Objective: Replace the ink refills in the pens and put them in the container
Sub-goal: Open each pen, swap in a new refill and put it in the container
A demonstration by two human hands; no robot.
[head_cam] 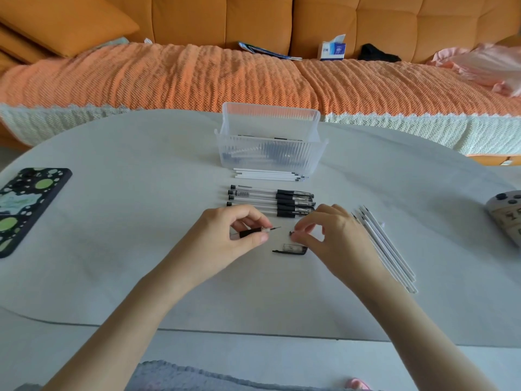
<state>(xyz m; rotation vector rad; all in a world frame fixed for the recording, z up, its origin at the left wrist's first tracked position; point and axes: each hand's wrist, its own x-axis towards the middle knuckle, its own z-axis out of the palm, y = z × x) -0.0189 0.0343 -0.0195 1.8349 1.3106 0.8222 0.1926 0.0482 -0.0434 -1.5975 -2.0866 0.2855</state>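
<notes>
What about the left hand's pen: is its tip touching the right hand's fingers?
Apart. The head view shows table between the tip of the pen, gripped by the left hand, and the fingers of the right hand, pinching a small dark part.

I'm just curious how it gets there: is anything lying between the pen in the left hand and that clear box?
Yes. Between the pen and the clear box lie a row of capped pens and, nearer the box, white refills. Both lie flat, so lifting over should clear them.
</notes>
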